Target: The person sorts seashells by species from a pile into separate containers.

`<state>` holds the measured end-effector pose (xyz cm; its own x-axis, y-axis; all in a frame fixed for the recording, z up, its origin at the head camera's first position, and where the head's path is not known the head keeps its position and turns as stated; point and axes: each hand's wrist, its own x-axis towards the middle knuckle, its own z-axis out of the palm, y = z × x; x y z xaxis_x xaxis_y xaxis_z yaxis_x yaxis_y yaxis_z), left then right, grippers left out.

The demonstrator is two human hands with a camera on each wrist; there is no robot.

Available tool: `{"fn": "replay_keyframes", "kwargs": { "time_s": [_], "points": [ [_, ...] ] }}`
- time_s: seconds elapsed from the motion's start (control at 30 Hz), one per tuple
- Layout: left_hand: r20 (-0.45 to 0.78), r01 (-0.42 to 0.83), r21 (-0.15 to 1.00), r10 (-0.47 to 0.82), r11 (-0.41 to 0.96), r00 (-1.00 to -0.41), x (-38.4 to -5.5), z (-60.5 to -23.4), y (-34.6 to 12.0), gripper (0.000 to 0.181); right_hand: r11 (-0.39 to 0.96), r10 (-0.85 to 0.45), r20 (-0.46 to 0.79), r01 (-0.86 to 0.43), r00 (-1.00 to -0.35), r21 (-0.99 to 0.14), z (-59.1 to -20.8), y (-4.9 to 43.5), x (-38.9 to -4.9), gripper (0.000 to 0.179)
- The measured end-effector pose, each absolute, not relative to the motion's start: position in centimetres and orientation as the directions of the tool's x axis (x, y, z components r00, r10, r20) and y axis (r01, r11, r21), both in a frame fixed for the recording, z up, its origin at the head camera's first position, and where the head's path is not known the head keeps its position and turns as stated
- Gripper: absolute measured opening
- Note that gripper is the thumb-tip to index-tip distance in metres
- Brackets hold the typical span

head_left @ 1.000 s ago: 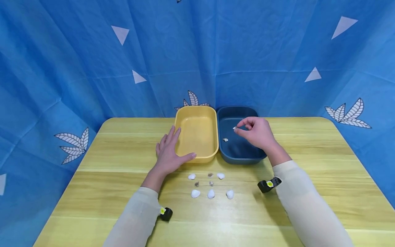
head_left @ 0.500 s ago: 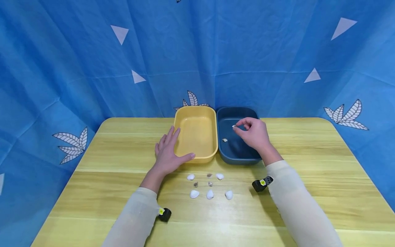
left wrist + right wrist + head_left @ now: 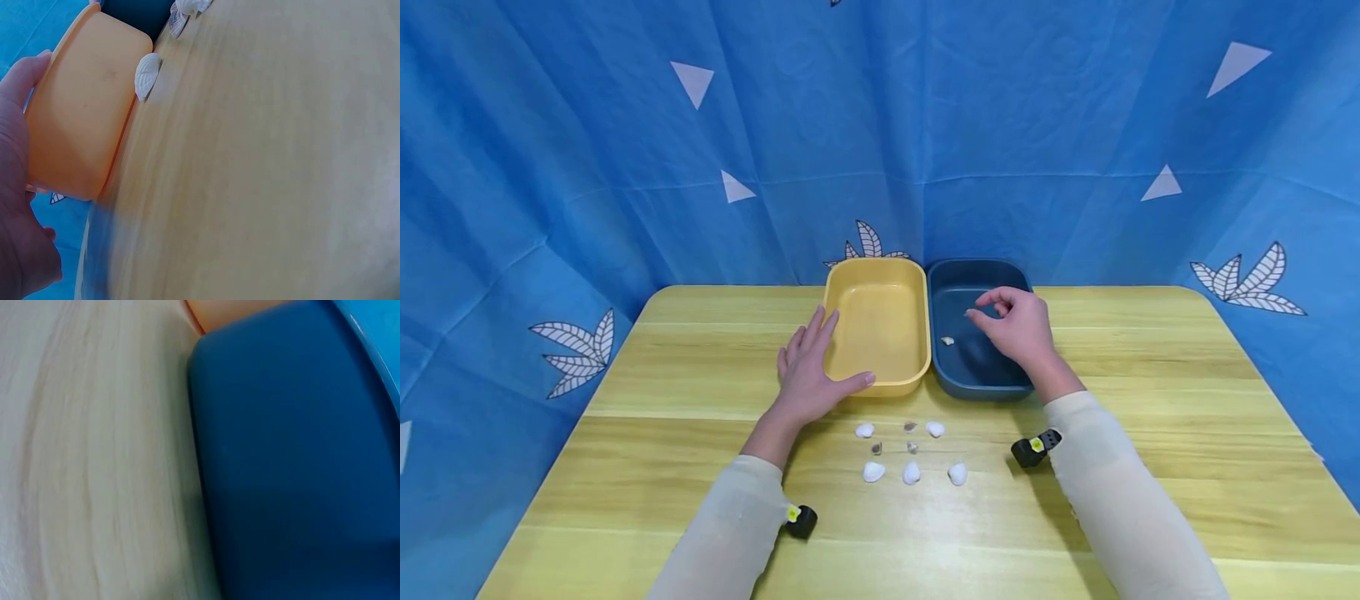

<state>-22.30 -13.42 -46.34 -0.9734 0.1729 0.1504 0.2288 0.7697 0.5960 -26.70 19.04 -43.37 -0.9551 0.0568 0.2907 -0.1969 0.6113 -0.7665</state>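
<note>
In the head view, my left hand [image 3: 808, 375] rests at the near left corner of the yellow bin [image 3: 830, 283], fingers spread along its left side and thumb at the front rim. The left wrist view shows the thumb on that bin's rim, its wall [image 3: 94, 100] facing the camera. Over the dark blue bin [image 3: 985, 392] is my right hand [image 3: 1018, 325], with a gap between thumb and index finger and no shell visible between them. One small pale shell [image 3: 947, 341] lies inside the blue bin. The right wrist view holds the blue bin's outer wall [image 3: 281, 437], but no fingers.
On the wooden table [image 3: 700, 358], several shells lie in front of the bins. The front row has white shells [image 3: 912, 473]; behind are small brownish shells [image 3: 913, 447] and two white ones, including a right-hand shell [image 3: 935, 428]. A blue curtain [image 3: 880, 125] hangs behind.
The white shell pinched in my right hand is no longer visible at the fingertips, and the thumb and index finger have parted. My left hand stays at the yellow bin.
</note>
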Motion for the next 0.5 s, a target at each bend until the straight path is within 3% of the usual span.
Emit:
{"fn": "replay_keyframes", "kwargs": {
  "time_s": [0.5],
  "points": [
    [0.143,0.224,0.584,0.173,0.780,-0.974,-22.25,-46.27,-13.43,0.112,0.585,0.084,0.312,-0.206,-0.947,-0.785,-43.16,19.43,-25.90,0.022]
  ]
}}
